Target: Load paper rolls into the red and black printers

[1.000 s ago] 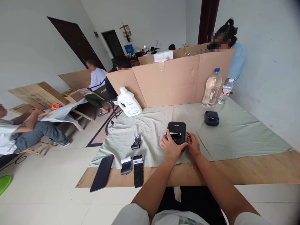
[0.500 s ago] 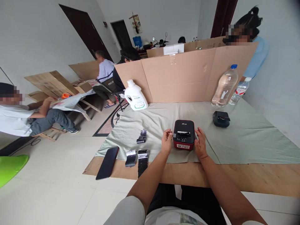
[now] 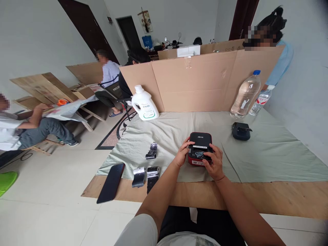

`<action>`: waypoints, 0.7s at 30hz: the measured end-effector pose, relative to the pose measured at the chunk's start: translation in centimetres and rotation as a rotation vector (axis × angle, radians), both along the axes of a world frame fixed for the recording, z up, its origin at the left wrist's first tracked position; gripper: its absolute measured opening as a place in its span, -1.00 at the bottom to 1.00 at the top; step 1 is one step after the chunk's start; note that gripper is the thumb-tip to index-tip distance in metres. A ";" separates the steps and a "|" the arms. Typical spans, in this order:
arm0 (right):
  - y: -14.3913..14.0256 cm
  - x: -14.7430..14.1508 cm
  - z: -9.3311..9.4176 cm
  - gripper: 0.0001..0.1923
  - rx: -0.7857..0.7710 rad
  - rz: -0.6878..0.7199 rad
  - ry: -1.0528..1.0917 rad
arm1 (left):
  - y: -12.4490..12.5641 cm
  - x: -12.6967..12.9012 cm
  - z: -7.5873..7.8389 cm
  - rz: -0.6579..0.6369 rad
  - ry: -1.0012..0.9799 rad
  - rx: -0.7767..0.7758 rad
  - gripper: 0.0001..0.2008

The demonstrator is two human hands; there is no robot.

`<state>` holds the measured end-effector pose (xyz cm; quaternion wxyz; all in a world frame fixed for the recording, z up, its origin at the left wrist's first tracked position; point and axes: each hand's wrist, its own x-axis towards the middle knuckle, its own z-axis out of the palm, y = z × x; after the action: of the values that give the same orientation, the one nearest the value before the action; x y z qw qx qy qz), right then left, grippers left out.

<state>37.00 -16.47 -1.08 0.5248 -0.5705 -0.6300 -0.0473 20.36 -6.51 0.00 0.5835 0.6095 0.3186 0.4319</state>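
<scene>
Pale green cloth [image 3: 256, 150] is spread over most of a wooden table [image 3: 269, 196], and a folded brown cardboard screen [image 3: 200, 82] is stood along its far edge, behind which other people are seated at their own work. Near the middle of the cloth, close to the near edge, a small black-and-red label printer [image 3: 201, 145] is set, its top slot turned upward. The left hand [image 3: 182, 155] is laid against the printer's left side, fingers curled around the casing, while the right hand [image 3: 214, 162] is closed over the near right corner, with its thumb pressed at the slot where a dark strip appears to sit; whether anything is pinched there cannot be told. The step in hand is judged to be work at the printer's opening, the body being steadied from both sides. A steady hold by the left hand and fine fingertip work by the right are called for next. To the left, three shiny black film rolls [image 3: 151, 155] and a black phone [image 3: 110, 182] are laid; farther off, a white detergent jug [image 3: 143, 107], two clear water bottles [image 3: 244, 94] and a small black device [image 3: 241, 131] are placed.
</scene>
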 end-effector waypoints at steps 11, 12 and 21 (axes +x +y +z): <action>-0.2 -0.5 -0.4 -0.81 0.035 -0.085 -0.108 | 1.0 0.0 0.4 0.005 0.167 0.026 -0.43; -0.2 -0.6 -0.3 -0.80 0.026 -0.092 -0.108 | 1.0 0.0 0.5 0.006 0.174 0.029 -0.41; 0.0 -0.5 -0.7 -0.76 0.070 -0.042 -0.125 | 1.5 -0.2 1.1 -0.154 0.009 -0.114 -0.17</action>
<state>36.52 -16.43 -1.74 0.5030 -0.5609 -0.6473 -0.1156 20.13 -5.03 1.07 0.6473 0.6001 0.2972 0.3641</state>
